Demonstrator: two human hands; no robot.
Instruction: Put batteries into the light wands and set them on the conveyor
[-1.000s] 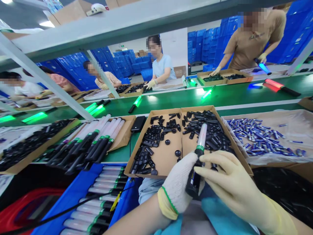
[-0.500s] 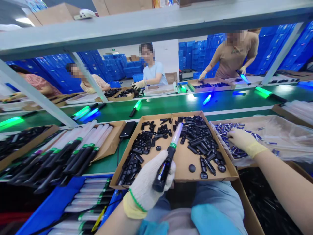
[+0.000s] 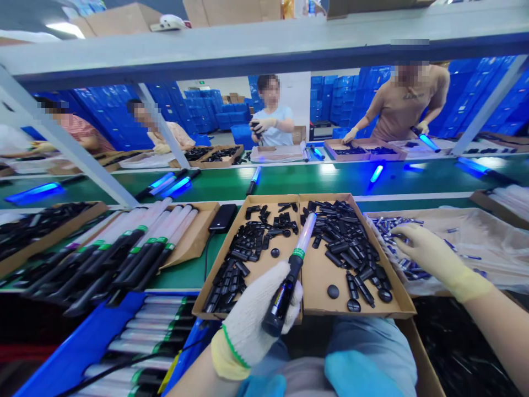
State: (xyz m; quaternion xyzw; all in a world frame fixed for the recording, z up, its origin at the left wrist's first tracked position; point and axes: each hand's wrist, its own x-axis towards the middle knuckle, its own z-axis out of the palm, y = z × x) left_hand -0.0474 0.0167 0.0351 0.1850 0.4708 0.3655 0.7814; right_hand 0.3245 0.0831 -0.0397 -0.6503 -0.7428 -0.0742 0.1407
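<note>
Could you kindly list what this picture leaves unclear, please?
All in the head view:
- Part of the light stick: hidden by the left hand.
- Whether the right hand holds one of the batteries: fingertips too blurred.
- Print on them: too small.
- Blue bin, near end: cut off by bottom edge.

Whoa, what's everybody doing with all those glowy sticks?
The left hand, in a white glove, grips a light stick with a black handle. The right hand is down at a pile of what look like small batteries; whether it has picked one up is hard to tell. Black parts lie in cardboard trays in front. Across the green belt, where sticks glow blue, other gloved people work too.
</note>
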